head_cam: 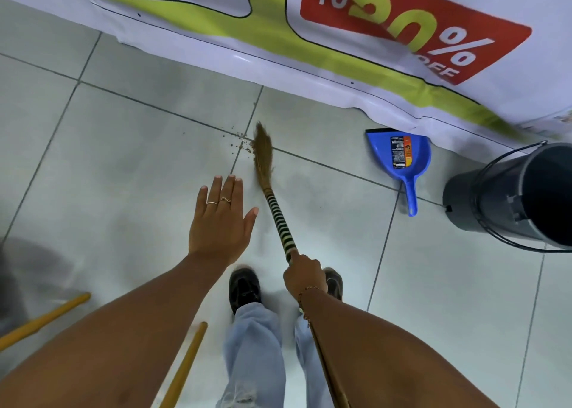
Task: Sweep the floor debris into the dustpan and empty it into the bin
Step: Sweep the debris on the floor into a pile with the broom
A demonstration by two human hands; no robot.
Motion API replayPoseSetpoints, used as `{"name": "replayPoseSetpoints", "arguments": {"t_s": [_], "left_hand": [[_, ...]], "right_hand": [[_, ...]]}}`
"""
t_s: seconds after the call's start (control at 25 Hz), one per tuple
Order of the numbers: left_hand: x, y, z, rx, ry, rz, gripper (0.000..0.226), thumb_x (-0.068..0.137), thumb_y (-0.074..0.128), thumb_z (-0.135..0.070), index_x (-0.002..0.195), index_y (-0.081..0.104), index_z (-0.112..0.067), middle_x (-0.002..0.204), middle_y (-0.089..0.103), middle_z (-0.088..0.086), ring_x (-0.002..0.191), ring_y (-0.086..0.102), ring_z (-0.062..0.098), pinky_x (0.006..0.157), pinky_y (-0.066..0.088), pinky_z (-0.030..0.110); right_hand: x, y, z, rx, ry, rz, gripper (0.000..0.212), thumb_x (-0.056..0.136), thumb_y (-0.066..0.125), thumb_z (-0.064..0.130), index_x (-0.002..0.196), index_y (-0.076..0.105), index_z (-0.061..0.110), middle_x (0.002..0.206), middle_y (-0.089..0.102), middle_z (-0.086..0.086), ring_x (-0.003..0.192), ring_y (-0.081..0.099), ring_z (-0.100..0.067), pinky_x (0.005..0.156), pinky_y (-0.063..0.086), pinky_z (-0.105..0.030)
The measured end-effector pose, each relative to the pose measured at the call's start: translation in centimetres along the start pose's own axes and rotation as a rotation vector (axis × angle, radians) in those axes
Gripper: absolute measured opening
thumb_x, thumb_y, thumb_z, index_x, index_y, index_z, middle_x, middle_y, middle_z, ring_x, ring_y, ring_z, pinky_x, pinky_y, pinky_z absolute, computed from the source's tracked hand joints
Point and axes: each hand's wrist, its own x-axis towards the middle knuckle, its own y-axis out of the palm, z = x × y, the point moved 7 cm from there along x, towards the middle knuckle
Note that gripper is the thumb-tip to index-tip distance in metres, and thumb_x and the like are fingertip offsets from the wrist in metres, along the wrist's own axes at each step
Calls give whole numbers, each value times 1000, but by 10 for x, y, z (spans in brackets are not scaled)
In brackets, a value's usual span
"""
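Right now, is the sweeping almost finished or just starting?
Just starting. Nothing looks done yet: the brown crumbs still lie scattered on the tile. In hand: the right hand holds the broom, its bristles beside the crumbs, while the left hand hovers open. Left to do: the blue dustpan lies apart and looks empty, and the dark bin still awaits the dirt.

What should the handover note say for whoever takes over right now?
Left hand: open, free, held flat above the floor.
Right hand: shut on the broom handle; bristles on the tiles beside the debris.
Dustpan: lying on the floor to the right, untouched, nothing visibly in it.
Bin: farther right, open.
Done: debris roughly gathered at the tile joint.
Left: bring the dustpan over, sweep in, empty into the bin.
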Motion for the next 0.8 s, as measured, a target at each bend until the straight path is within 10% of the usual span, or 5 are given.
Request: {"name": "replayPoseSetpoints", "arguments": {"t_s": [0.36, 0.8], "left_hand": [[28, -36, 43, -25, -8, -61, 66, 91, 25, -43, 134, 48, 3, 137, 54, 20, 131, 46, 37, 108, 35, 51], [43, 2, 47, -16, -27, 25, 61, 93, 35, -40, 136, 46, 1, 140, 52, 19, 134, 43, 35, 111, 29, 51]], "right_hand": [[-12, -125, 31, -16, 16, -368, 41, 93, 39, 18, 133, 41, 26, 112, 60, -17, 100, 60, -38, 83, 50, -42], [69, -163, 62, -482, -90, -225, 39, 93, 40, 12, 130, 47, 21, 109, 62, -12, 96, 63, -32, 66, 46, -36]]}}
